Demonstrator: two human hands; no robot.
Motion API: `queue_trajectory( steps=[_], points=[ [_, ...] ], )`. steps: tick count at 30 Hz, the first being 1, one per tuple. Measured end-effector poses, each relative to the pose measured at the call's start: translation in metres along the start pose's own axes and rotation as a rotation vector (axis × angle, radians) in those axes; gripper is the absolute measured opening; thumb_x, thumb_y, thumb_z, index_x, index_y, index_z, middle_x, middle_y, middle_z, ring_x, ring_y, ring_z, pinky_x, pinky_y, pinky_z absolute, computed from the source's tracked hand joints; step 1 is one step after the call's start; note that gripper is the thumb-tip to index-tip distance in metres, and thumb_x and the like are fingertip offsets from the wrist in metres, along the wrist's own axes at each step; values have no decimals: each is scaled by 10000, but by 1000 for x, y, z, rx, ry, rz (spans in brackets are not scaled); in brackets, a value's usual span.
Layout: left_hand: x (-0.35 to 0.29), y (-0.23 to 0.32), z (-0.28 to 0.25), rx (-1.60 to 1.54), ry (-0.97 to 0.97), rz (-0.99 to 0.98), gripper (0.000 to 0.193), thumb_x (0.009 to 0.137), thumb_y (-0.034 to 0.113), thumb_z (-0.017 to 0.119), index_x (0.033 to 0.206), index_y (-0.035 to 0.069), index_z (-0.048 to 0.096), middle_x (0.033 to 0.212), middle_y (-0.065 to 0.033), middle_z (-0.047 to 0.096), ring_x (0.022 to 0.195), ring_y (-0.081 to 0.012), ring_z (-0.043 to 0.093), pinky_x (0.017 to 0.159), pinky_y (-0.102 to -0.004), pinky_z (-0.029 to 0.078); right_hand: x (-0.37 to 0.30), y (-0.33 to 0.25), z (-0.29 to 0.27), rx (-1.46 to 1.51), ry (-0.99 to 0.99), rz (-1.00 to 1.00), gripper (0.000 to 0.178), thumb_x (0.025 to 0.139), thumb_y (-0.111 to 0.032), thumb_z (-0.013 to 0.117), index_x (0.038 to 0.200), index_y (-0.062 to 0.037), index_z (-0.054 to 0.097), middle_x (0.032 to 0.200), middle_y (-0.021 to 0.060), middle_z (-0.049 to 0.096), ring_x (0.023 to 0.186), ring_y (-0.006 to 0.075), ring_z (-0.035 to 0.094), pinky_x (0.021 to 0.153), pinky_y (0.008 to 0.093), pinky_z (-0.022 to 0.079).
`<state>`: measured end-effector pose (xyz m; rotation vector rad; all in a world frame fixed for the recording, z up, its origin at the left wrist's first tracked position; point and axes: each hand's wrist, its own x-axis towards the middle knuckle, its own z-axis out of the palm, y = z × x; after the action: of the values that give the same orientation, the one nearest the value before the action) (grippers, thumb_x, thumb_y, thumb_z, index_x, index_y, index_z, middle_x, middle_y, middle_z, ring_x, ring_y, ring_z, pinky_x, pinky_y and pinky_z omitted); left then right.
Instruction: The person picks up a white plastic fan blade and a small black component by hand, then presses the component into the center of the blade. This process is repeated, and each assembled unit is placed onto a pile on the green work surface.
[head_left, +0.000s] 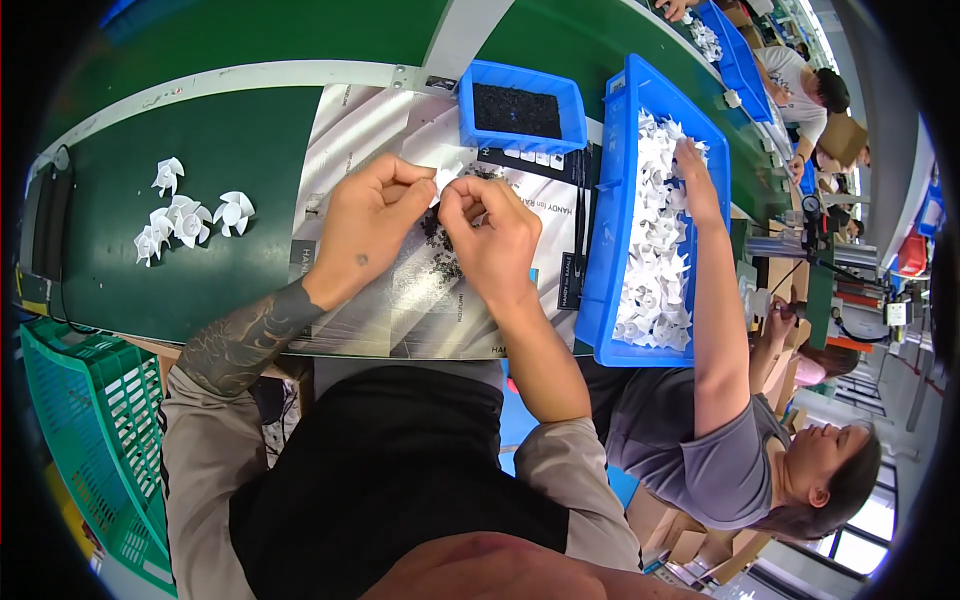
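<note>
My left hand (pixel 362 218) and my right hand (pixel 495 228) meet over the printed sheet, fingers closed in a pinch. Between the fingertips a small white plastic fan wheel (pixel 446 178) shows in part; the fingers cover most of it. Small black parts (pixel 441 262) lie scattered on the sheet below and beside my hands. Off to the left, several white fan wheels (pixel 188 220) with curved blades rest on the green bench. A large blue bin (pixel 617 215) on the right holds a heap of white fan wheels (pixel 655 250).
A smaller blue bin (pixel 468 118) filled with small black parts stands beyond my hands. The printed sheet (pixel 345 130) covers part of the green bench (pixel 110 270). A co-worker's hand (pixel 697 180) reaches into the large bin. At lower left stands a green plastic crate (pixel 85 400).
</note>
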<state>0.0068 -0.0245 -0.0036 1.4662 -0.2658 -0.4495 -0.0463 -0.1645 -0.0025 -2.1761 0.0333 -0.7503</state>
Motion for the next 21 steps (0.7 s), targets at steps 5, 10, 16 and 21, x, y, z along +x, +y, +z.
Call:
queue_trajectory(
  steps=[5, 10, 16, 21],
  points=[
    [3, 2, -2, 7, -7, -1, 129, 918, 70, 574, 998, -28, 596, 957, -62, 640, 878, -92, 609, 809, -239, 510, 0, 6, 2, -171, -10, -194, 140, 783, 11, 667, 922, -1, 656, 716, 112, 636, 575, 129, 623, 503, 265, 479],
    [9, 8, -8, -165, -3, -93, 138, 911, 76, 582, 993, -34, 592, 961, -76, 634, 873, -104, 617, 813, -253, 529, -5, 3, 4, -50, -106, -99, 208, 807, 3, 638, 1015, 11, 634, 681, 115, 642, 529, 146, 620, 478, 274, 472],
    [9, 11, -4, -182, -22, -66, 155, 909, 87, 592, 990, -44, 584, 955, -83, 630, 863, -105, 617, 809, -268, 536, -5, 9, -5, 51, -65, -86, 238, 814, 2, 629, 1052, 9, 622, 586, 69, 618, 457, 127, 589, 439, 259, 452],
    [8, 16, -2, -227, -39, -51, 152, 911, 85, 599, 997, -39, 584, 971, -88, 634, 876, -111, 618, 818, -270, 533, -2, 11, -8, 142, 37, -139, 207, 806, 7, 650, 1012, 1, 635, 581, 55, 617, 477, 101, 598, 447, 235, 458]
  ],
)
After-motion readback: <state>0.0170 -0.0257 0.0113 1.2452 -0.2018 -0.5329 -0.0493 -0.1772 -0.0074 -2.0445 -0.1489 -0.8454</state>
